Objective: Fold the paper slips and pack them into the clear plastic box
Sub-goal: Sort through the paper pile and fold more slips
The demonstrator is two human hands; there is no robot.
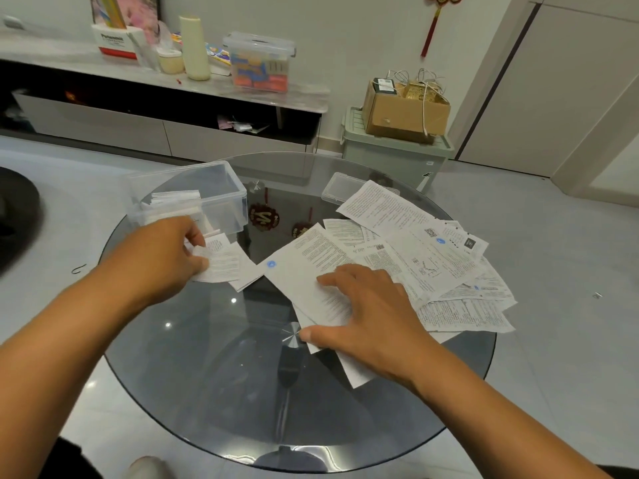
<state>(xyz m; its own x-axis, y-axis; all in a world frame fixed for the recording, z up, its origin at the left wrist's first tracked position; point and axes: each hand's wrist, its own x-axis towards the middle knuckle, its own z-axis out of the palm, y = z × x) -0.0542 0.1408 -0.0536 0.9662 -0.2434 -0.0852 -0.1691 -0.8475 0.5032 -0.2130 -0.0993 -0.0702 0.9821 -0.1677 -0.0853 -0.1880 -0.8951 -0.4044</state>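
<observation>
Round smoked-glass table (221, 368): the left hand (166, 257) pinches a folded slip (221, 262) just before the clear plastic box (193, 197), slips inside. Right hand (366, 305) presses flat, fingers spread, on the loose paper pile (432, 264), covering its near sheets; lid (337, 190) behind.

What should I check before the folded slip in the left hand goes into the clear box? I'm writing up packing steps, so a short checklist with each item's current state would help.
1. Left hand has the folded slip pinched: ok.
2. Clear plastic box is open on top, its lid set aside behind the papers: ok.
3. Room left in the box beside the folded slips already inside: ok, its right part looks free.
4. Right hand rests flat on the loose paper pile, holding it down: ok.
5. Slip folded small enough to fit: cannot tell.
</observation>
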